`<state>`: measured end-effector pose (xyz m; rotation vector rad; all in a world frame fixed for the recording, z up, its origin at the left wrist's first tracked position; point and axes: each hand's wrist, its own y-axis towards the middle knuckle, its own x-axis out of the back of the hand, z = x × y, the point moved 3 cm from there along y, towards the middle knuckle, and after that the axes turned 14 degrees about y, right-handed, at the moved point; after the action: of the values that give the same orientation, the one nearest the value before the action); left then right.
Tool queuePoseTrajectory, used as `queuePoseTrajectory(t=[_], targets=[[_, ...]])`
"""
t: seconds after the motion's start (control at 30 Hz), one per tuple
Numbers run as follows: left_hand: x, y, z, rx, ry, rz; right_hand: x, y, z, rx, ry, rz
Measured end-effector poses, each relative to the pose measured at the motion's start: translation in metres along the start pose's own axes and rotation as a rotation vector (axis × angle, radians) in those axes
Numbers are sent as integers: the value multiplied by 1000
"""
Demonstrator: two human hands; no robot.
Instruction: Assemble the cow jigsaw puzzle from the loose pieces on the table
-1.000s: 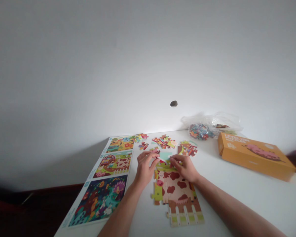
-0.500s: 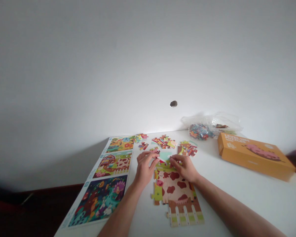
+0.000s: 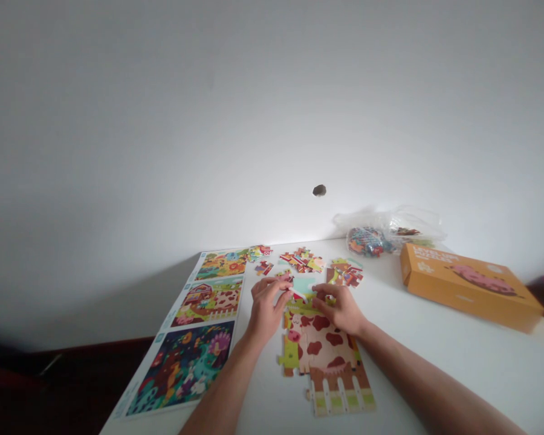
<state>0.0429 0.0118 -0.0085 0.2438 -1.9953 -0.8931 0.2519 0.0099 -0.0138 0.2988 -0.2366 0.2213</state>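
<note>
My left hand (image 3: 267, 302) is closed in a pinch on a puzzle piece (image 3: 304, 286) with light blue on it, held tilted so its pale edge shows. My right hand (image 3: 340, 307) is just right of that piece, thumb and forefinger slightly apart; whether a fingertip touches the piece is hard to see. Below both hands lies a partly joined jigsaw puzzle (image 3: 324, 341) with a brown-spotted cow and a white fence. The right hand covers part of its upper right corner.
Loose puzzle pieces (image 3: 303, 260) lie in several groups toward the wall. A printed picture sheet (image 3: 164, 320) covers the table's left side. Clear plastic bags (image 3: 367, 238) with more pieces sit at the back right, behind an orange puzzle box (image 3: 466, 287).
My right thumb and forefinger have parted slightly beside the piece. The left hand keeps its pinch in nearly the same place, and the joined puzzle has not moved.
</note>
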Motion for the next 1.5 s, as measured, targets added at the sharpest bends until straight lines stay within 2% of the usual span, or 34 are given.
queuePoseTrajectory(t=[0.33,0.47,0.6,0.7,0.8,1.13,1.37,1.5], targets=[[-1,0,-1,4,-36,16,3,2,5,-18,46,3],[-1,1,-2,4,-72,37,12,6,3,-41,67,-107],[-3,-2,-9,-96,-26,234,25,11,-6,-38,69,-256],[-7,-7,-17,-197,3,435,31,14,-15,-57,115,-303],[-8,-12,-22,-233,18,558,33,16,-22,-79,166,-321],[-7,-12,-24,-228,6,623,33,16,-24,-74,172,-322],[2,-8,-23,-231,-21,630,34,16,-22,-75,158,-319],[7,-7,-20,-230,-20,678,35,16,-22,-73,175,-324]])
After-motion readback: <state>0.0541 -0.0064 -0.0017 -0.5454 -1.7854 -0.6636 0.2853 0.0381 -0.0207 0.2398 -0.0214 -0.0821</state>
